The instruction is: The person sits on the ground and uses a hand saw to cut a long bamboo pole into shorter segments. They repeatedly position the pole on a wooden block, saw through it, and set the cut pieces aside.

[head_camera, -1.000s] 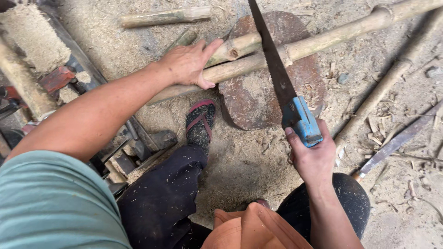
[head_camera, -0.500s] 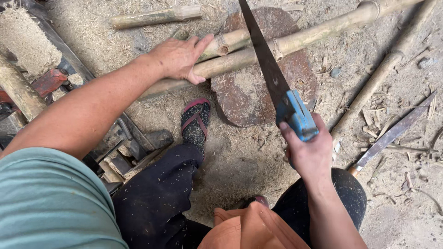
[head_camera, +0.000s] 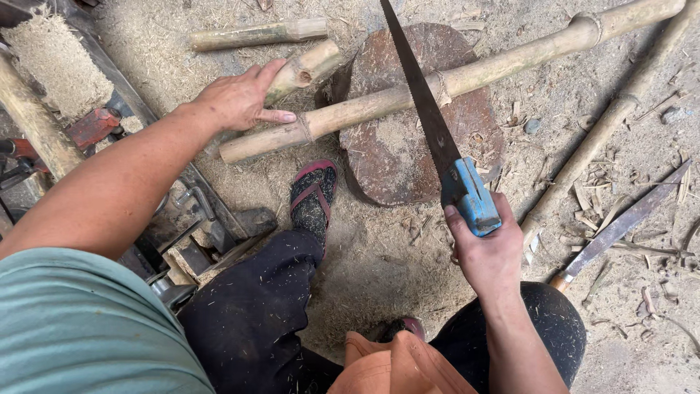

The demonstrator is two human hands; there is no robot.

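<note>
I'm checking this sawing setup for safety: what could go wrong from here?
1. The left hand steadies the bamboo pole on the same side the saw blade crosses it; a jump of the blade could reach the fingers.
2. The pole is round and rests loose on the wooden block, so it may roll.
3. The sandalled foot sits beside the block, exposed to a falling offcut.
</note>
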